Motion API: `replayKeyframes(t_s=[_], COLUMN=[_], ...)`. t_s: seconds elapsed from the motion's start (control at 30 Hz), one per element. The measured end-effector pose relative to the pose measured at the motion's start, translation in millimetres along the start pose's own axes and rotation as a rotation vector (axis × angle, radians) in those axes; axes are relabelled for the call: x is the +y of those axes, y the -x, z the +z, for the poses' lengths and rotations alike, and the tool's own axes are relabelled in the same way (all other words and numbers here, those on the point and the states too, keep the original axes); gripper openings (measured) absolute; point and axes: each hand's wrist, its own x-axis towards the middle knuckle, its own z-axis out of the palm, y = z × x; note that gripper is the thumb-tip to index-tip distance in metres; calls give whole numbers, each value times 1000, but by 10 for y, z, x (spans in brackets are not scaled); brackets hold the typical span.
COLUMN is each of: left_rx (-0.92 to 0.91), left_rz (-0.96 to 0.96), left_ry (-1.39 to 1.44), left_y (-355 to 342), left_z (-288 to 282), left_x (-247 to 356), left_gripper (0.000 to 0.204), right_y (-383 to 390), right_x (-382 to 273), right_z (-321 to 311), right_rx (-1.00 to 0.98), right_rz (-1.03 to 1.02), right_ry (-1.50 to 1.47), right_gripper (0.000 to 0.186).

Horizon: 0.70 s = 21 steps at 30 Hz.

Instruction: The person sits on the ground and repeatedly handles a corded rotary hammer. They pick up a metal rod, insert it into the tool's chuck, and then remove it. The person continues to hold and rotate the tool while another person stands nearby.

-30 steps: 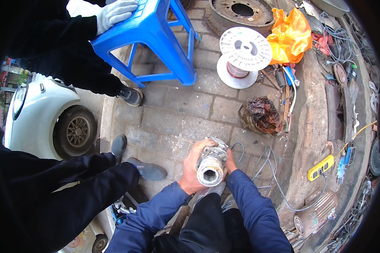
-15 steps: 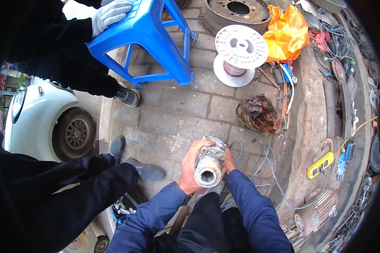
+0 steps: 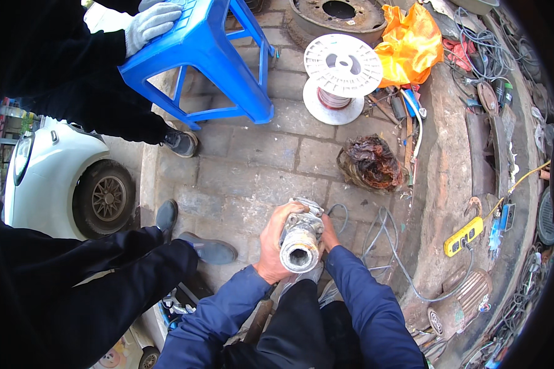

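Observation:
Before my knees I hold a worn, grimy metal housing [image 3: 301,237] between both hands. Its round hollow end points up toward me, and a wider, lumpy part lies beyond it. My left hand [image 3: 271,243] wraps around the left side, fingers curled over the far part. On the opposite side my right hand [image 3: 330,235] presses against the housing; most of its fingers are hidden behind it. A grey cable [image 3: 380,229] loops over the paving just right of my hands.
Ahead stand a blue plastic stool [image 3: 197,49] under another person's gloved hand [image 3: 154,26], a white cable spool [image 3: 343,64] and a rusty wheel rim [image 3: 314,18]. A dark crumpled bag [image 3: 372,163] lies nearer. At right are a yellow power strip [image 3: 463,236] and a rusty motor [image 3: 465,301].
The whole view has shifted slightly, so the surroundings sit a little farther left. Both hands keep the same hold on the metal housing.

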Motion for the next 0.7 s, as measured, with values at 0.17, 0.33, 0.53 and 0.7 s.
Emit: replayKeyframes(t_s=[0.17,0.33,0.53,0.7], left_rx=[9,-2,11,42], left_rz=[4,4,-30,-38], left_ry=[-1,-35,1,45], left_y=[1,2,1,-3], left_z=[-24,-38,-56,-114], left_x=[0,4,-6,-33], left_gripper=[84,86,84,82], right_y=[-168,-286,-409,-456], right_x=[267,536,632,660], right_z=[-1,-5,13,31], right_rx=[-6,-20,-25,36], right_rz=[-123,-58,-54,-138], right_ry=[187,-2,78,314], right_gripper=[31,31,31,33])
